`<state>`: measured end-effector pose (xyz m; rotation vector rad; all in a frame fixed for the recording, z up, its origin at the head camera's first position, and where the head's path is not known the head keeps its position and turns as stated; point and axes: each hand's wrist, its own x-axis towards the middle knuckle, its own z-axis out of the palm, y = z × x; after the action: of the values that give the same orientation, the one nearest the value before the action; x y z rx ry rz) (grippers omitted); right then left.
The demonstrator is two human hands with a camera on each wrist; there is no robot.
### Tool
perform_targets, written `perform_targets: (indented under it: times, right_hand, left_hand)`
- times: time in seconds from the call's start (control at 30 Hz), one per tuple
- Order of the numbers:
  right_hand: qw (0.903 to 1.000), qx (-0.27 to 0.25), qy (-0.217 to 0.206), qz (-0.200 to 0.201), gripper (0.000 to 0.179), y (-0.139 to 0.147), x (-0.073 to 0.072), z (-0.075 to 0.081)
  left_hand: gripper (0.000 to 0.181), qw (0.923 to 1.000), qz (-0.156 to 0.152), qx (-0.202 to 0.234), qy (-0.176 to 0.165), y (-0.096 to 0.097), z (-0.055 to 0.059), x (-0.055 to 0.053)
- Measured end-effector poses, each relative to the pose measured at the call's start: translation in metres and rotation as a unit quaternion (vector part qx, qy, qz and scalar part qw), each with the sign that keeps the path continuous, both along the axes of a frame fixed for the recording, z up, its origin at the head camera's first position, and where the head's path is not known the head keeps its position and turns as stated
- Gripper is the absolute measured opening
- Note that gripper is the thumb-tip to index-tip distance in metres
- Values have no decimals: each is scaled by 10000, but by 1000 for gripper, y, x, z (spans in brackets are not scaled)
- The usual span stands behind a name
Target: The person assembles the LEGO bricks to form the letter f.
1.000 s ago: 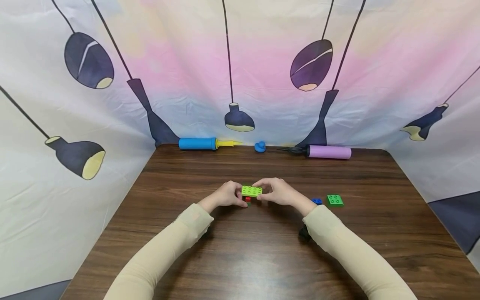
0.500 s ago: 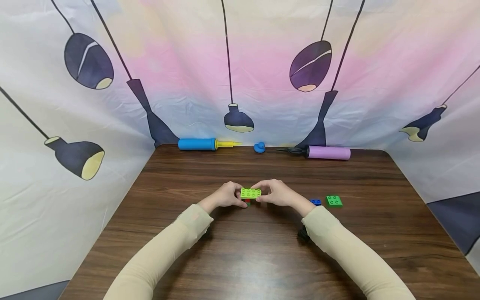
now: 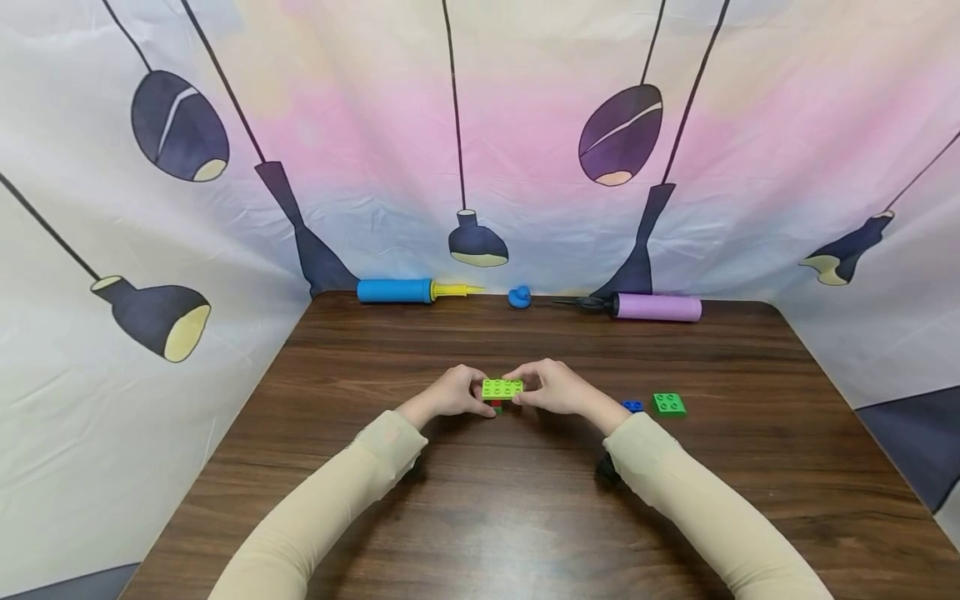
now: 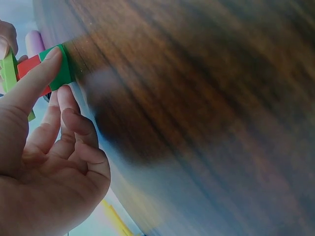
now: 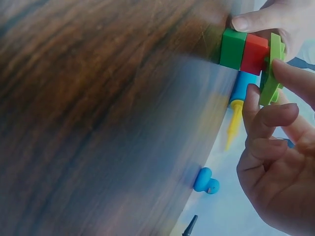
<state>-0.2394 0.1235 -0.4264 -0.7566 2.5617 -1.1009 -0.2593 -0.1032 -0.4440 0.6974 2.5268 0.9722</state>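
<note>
A small stack stands on the table between both hands: a dark green block at the bottom, a red block on it, and a flat lime-green brick with studs on top. The left hand pinches the dark green block, its thumb on one side and fingertips on the opposite side. From the right, the right hand pinches the end of the lime-green brick between thumb and fingers. Whether the lime-green brick is pressed fully onto the red block, I cannot tell.
Beyond the right forearm lie a blue brick and a green four-stud brick. A black object is partly hidden by the right sleeve. Along the back edge lie a blue pump, a blue duck and a purple pump.
The lime-green brick has come down slightly and levelled over the red block, covering more of it. The right hand has lowered slightly with it; the left hand stays nearly in place.
</note>
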Motion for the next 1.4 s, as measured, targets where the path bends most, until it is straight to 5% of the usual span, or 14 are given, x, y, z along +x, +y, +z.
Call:
perform_targets:
  times: [0.7, 1.4]
  right_hand:
    - [9986, 512, 132, 71, 33, -3, -2, 4]
    - [9997, 227, 45, -51, 32, -4, -5, -4]
  left_hand:
    - [22, 10000, -63, 53, 27, -2, -7, -1]
    - [23, 9999, -77, -19, 87, -1, -3, -3]
